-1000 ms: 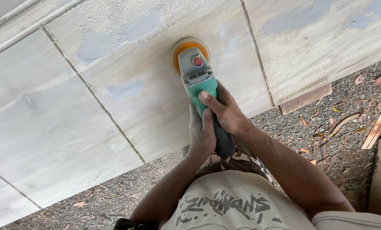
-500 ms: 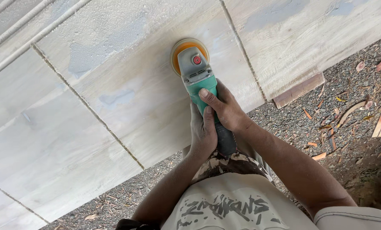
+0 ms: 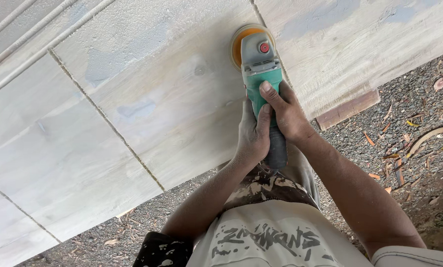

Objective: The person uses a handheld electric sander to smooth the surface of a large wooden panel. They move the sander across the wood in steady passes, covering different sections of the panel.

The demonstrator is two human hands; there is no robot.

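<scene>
Both hands — left hand (image 3: 251,136), right hand (image 3: 285,112) — wrapped tight around the green sander (image 3: 260,74); its disc sits beside the panel (image 3: 172,99) seam, bare wood leftward.

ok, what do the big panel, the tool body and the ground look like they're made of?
Panel: looks like wood, pale and matte, with faint grain and a knot; grey-blue patches could be filler.
Sander: seemingly moulded plastic, green and grey, dusty, with an orange disc under its head; both the left hand and right hand grip it.
Ground: loose dark gravel strewn with wood chips and dry leaves.
</scene>
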